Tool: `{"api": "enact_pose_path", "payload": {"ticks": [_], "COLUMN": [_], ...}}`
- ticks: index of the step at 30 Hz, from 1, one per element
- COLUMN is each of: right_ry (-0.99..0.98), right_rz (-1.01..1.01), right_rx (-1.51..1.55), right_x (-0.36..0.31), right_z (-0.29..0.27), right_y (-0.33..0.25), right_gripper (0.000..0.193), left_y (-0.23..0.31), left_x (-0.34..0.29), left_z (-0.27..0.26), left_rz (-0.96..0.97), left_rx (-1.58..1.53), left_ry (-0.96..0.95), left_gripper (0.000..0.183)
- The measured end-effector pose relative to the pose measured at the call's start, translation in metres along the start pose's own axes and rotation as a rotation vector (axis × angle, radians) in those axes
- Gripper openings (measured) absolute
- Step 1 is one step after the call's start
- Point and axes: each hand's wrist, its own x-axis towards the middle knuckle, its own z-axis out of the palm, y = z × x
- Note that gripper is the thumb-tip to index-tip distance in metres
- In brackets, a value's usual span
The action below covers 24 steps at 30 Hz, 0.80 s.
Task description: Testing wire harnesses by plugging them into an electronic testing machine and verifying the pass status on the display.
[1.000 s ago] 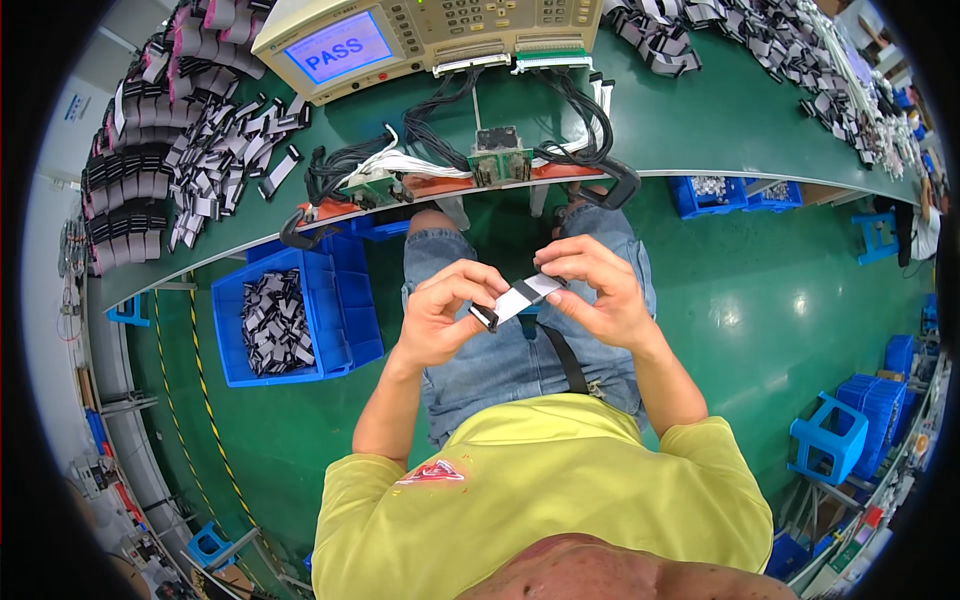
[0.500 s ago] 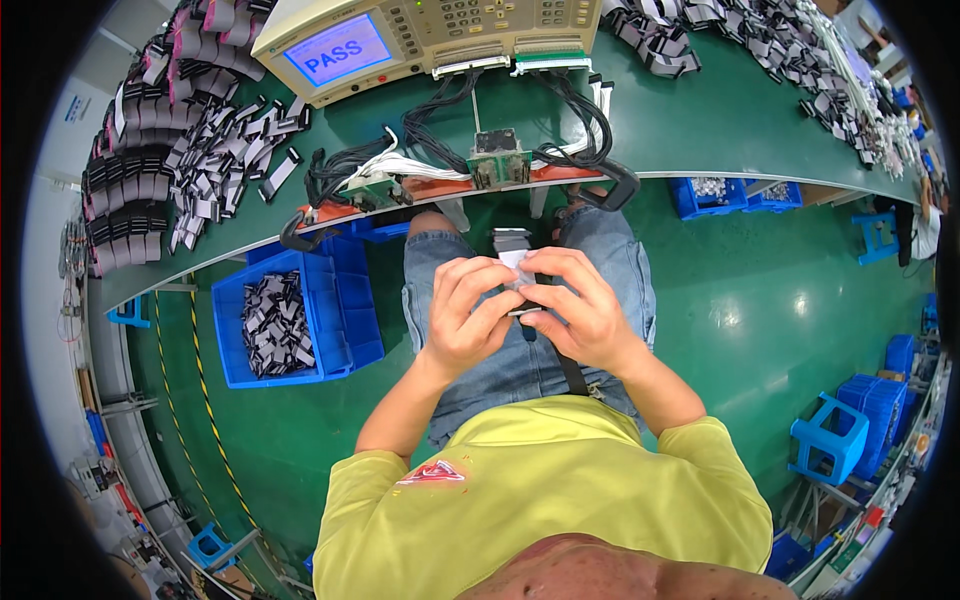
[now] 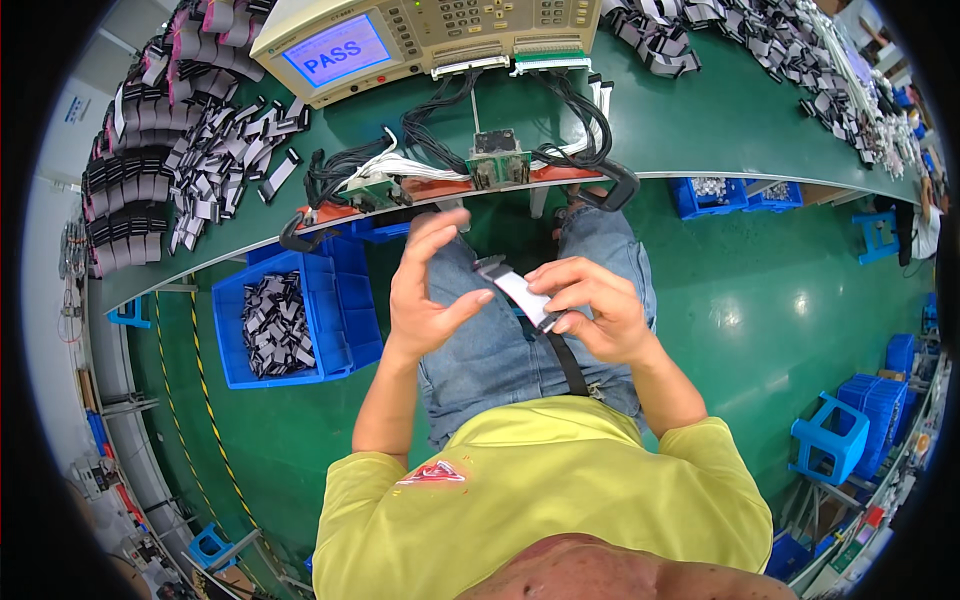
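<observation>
Over my lap, my right hand (image 3: 598, 308) grips a short grey ribbon cable (image 3: 522, 296) with black connectors at its ends. The cable slants up and left from my fingers; whether it is one piece or a small stack I cannot tell. My left hand (image 3: 428, 285) is apart from it on the left, fingers stretched out and thumb pointing toward the cable, with nothing in it. Beyond my hands, a green circuit board fixture (image 3: 500, 168) sits at the table's front edge, with bundles of black wires (image 3: 437, 122) running to a beige tester (image 3: 420, 40).
To my left, a blue bin (image 3: 228, 335) holds many ribbon cables. Cable piles (image 3: 232, 160) cover the green table (image 3: 690, 125) at left and far right. Clamps with black handles (image 3: 622, 190) stick out from the table edge. A blue stool (image 3: 830, 440) stands at right.
My left hand has let go of the ribbon cable and moved left, its fingers spreading. My right hand has kept the cable, which now tilts and shows more of its length.
</observation>
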Motion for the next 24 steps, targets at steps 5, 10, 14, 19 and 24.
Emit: {"api": "enact_pose_path", "payload": {"ticks": [5, 10, 14, 19, 24], "right_ry": [0.025, 0.125, 0.076, 0.088, 0.115], "right_rz": [0.084, 0.221, 0.285, 0.314, 0.330], "right_rx": [0.293, 0.620, 0.641, 0.710, 0.725], "right_x": [-0.006, -0.013, -0.015, -0.014, -0.016], "right_z": [0.001, 0.010, 0.010, 0.012, 0.011], "right_y": [0.005, 0.007, 0.010, 0.011, 0.015], "right_gripper": [0.023, 0.026, 0.027, 0.028, 0.031], "left_y": [-0.017, -0.004, -0.003, -0.007, 0.000], "left_x": [-0.014, -0.009, -0.013, -0.014, -0.014], "left_z": [-0.006, 0.003, 0.005, 0.004, 0.008], "left_rz": [-0.145, -0.152, -0.162, -0.127, -0.235], "left_rx": [-0.590, -0.789, -0.735, -0.633, -0.703], "left_ry": [-0.190, -0.265, -0.328, -0.307, -0.166], "left_gripper": [0.040, 0.027, 0.030, 0.036, 0.035]}}
